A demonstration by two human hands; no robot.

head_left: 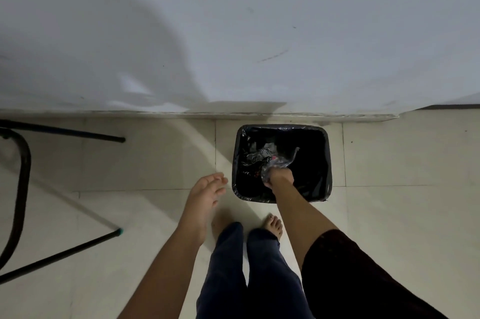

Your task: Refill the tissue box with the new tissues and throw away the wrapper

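A black bin lined with a black bag stands on the floor against the white wall. My right hand reaches down into its opening and grips a crumpled clear plastic wrapper, which hangs inside the bin above other scraps. My left hand hovers to the left of the bin, fingers loosely apart and holding nothing. The tissue box is out of view.
A black metal frame with thin legs stands at the left. My bare feet are on the pale floor tiles just in front of the bin. A white wall fills the upper half.
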